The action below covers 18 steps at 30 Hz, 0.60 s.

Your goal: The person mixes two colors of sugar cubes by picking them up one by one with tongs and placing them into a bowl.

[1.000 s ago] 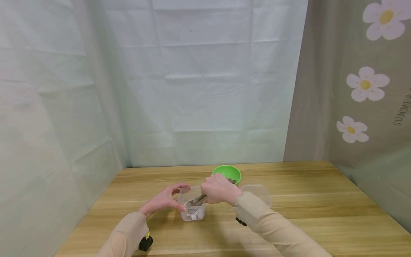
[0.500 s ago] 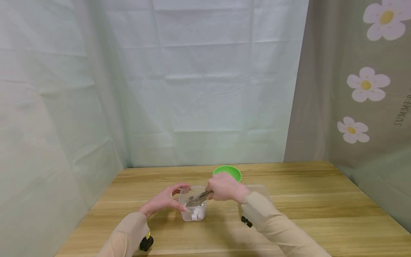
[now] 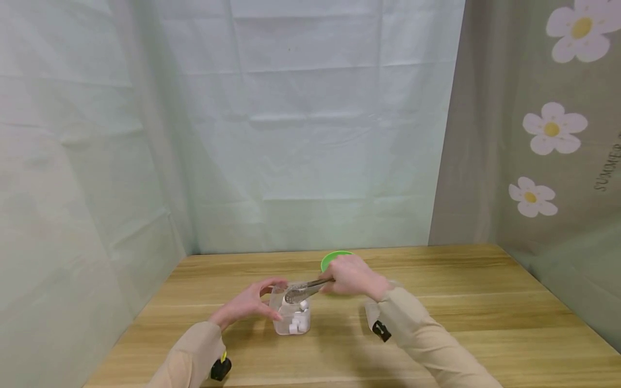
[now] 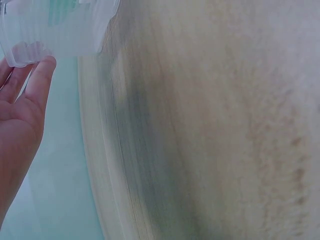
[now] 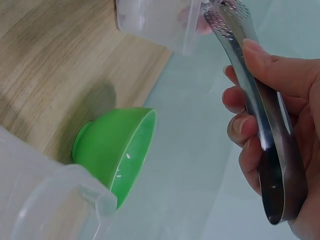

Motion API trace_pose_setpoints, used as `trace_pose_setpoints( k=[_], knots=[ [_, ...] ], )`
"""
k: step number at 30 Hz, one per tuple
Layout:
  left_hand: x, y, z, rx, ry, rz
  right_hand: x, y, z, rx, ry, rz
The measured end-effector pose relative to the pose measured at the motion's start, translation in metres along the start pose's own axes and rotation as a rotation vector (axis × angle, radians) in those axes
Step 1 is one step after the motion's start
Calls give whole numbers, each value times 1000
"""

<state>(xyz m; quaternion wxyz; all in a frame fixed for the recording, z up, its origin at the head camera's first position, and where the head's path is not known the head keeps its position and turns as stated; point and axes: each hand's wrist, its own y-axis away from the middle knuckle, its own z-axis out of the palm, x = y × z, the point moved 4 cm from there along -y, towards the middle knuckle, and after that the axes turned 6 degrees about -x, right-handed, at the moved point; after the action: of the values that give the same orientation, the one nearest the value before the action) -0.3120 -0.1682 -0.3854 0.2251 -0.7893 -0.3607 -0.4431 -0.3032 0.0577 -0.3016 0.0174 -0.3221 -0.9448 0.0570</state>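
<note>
My left hand (image 3: 249,302) holds a clear plastic container (image 3: 280,326) from its left side, thumb in front and fingers behind. Several white cubes (image 3: 303,323) lie inside it. In the left wrist view, fingertips (image 4: 47,62) touch the container's wall. My right hand (image 3: 353,276) grips metal food tongs (image 3: 310,290), thumb on one arm and fingers curled round the other. The tongs' perforated ends (image 5: 227,20) hang over the container's opening, close together; whether a cube sits between them I cannot tell.
A green bowl (image 5: 102,145) stands behind my right hand, with small white specks inside. Beside my right forearm is another clear plastic piece (image 5: 35,185), partly covered by the sleeve in the head view. A pale curtain hangs past the wooden table's (image 3: 233,264) far edge.
My right hand has moved right and slightly up, lifting the tongs' ends from inside the container to rim height. The left hand and the container stay in place.
</note>
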Motion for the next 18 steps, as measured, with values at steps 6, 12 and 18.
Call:
trace_pose_setpoints(
  k=[6, 12, 18],
  knots=[
    [0, 1, 0, 8, 0, -21, 8, 8, -5, 46, -77, 6],
    [0, 1, 1, 6, 10, -24, 18, 18, -12, 82, -157, 14],
    [-1, 0, 0, 3, 22, -13, 32, 28, -19, 70, -232, 92]
  ],
)
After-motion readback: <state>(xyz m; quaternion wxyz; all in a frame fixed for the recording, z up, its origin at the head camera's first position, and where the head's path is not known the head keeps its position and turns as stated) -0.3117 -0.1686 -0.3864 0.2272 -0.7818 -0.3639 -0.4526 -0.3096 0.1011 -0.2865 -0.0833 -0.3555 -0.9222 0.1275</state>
